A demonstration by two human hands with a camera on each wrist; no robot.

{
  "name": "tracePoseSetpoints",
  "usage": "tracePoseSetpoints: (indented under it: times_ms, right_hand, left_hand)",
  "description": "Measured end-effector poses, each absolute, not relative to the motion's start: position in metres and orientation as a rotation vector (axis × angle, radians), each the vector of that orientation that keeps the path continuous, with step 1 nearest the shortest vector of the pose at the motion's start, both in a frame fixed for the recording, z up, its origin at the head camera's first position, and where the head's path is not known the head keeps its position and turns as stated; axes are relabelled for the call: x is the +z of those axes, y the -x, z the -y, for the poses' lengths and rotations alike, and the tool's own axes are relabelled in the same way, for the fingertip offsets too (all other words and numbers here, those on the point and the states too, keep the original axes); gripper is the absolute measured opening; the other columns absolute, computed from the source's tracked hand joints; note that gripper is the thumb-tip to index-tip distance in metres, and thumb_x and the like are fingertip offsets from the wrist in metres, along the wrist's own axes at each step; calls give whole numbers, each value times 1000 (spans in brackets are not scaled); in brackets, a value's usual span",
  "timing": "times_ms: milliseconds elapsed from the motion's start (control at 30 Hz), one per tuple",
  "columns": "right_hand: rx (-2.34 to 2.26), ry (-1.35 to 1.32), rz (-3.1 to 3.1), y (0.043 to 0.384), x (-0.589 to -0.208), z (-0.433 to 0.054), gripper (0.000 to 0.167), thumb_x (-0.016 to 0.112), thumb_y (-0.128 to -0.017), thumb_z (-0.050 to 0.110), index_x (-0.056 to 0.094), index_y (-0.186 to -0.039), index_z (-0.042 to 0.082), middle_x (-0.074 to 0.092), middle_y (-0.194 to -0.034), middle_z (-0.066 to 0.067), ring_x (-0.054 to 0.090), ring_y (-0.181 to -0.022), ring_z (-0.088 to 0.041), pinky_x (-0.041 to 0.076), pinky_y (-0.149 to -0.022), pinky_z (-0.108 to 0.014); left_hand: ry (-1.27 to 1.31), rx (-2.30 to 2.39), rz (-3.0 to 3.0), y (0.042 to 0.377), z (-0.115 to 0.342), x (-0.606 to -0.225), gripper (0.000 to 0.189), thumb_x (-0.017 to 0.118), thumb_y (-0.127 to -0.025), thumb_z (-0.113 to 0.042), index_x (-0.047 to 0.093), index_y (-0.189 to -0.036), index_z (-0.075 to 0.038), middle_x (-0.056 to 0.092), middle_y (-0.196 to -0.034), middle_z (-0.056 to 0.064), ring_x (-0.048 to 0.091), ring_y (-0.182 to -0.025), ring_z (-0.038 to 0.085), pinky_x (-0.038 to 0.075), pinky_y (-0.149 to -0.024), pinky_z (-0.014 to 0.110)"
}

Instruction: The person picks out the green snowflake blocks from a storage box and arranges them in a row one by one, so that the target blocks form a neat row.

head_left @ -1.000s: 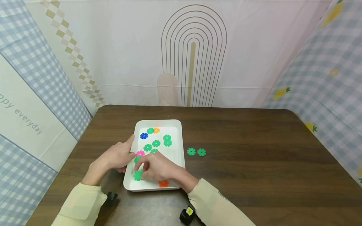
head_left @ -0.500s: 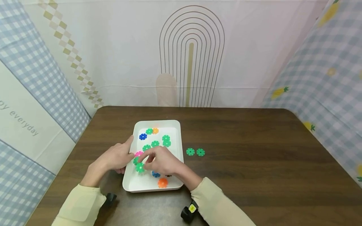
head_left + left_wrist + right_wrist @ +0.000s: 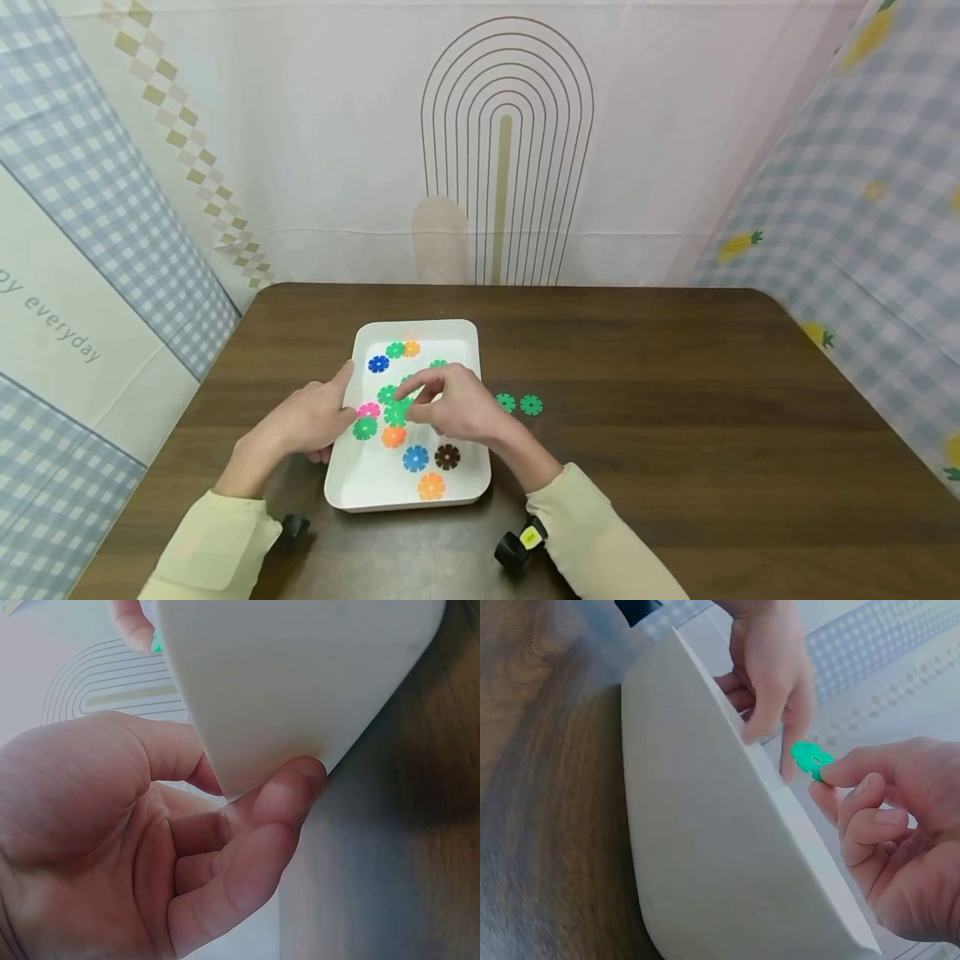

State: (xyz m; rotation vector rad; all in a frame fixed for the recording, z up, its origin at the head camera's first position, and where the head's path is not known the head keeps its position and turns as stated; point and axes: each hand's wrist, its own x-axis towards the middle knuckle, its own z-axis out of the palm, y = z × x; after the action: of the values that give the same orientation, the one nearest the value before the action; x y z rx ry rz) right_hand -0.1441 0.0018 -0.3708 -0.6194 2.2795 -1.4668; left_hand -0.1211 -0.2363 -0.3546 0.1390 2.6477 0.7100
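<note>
My left hand grips the left rim of a white tray, its thumb at the rim and curled fingers beneath the edge in the left wrist view. Between thumb and index finger, my right hand pinches a green notched plastic disc above the rim of the tray. Inside lie more such discs: a pink one, a green one, a blue one, a brown one and an orange one. The right hand hides part of the tray's right side.
Two green discs lie side by side on the brown wooden table, right of the tray; the nearer-right one shows fully. A dark blue disc sits at the tray's far left. A patterned curtain hangs behind the table.
My right hand has lifted the green disc from the tray's near left and moved up and right, uncovering blue, brown and orange discs. The left hand stays on the rim.
</note>
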Motion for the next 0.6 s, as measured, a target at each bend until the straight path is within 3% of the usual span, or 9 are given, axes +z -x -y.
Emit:
tracePoseSetpoints:
  times_ms: [600]
  right_hand:
    - [-1512,592,-2279,153,-368,-20,18,75,-92,6,81,-107,13,64,-80,-3,48,-50,-14,37,-49,-25]
  left_hand:
    - [-119,697,-2642,120,235,-355,82,57,-106,-14,5,-166,7,63,-90,13,64,-53,19,58,-52,34]
